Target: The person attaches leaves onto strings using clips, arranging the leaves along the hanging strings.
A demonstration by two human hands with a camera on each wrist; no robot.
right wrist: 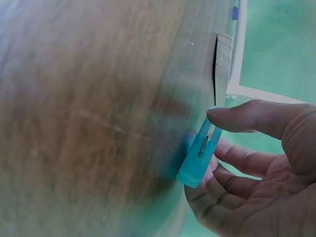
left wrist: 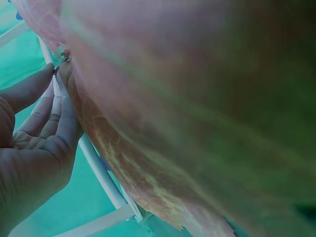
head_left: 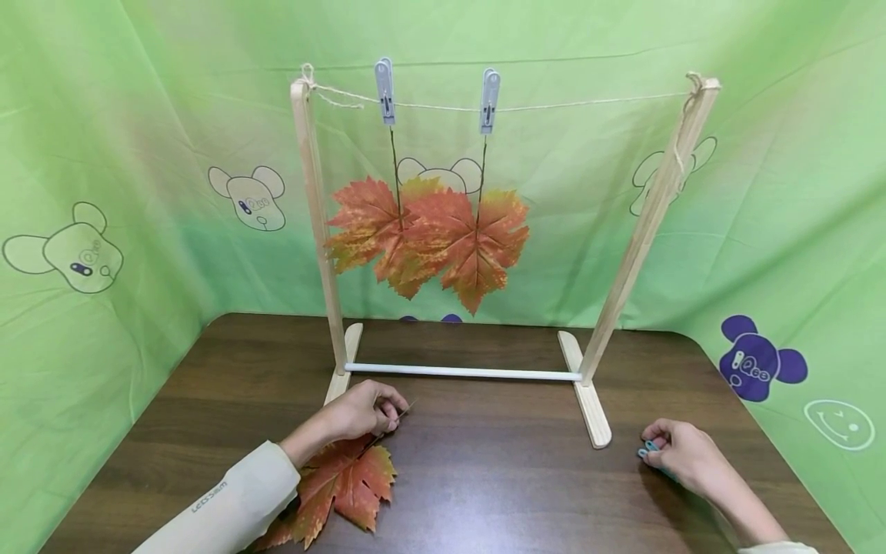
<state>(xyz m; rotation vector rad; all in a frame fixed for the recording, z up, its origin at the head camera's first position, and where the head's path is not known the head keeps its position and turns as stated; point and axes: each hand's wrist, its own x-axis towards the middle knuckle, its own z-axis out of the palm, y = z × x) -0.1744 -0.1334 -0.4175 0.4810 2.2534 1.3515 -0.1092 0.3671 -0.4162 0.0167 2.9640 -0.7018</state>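
Observation:
My left hand (head_left: 363, 409) pinches the thin stem of an orange-red artificial maple leaf (head_left: 346, 488) low over the table's left side. In the left wrist view the leaf (left wrist: 163, 128) fills most of the picture, with the stem between thumb and fingers. On the right, my right hand (head_left: 692, 458) holds a teal clothespin (head_left: 649, 448) between thumb and fingers; the right wrist view shows this clothespin (right wrist: 200, 153) with its metal spring. Two grey clothespins (head_left: 384, 92) hang on a string (head_left: 581, 102), each with a leaf (head_left: 477, 246) below it by its stem; these leaves overlap.
A wooden frame stands on the brown table (head_left: 477, 462), with a left post (head_left: 317, 231), a right post (head_left: 647, 231) and a white crossbar (head_left: 464, 372). Its right foot (head_left: 588, 400) lies between the hands. A green printed cloth (head_left: 574, 38) surrounds the table's back and sides.

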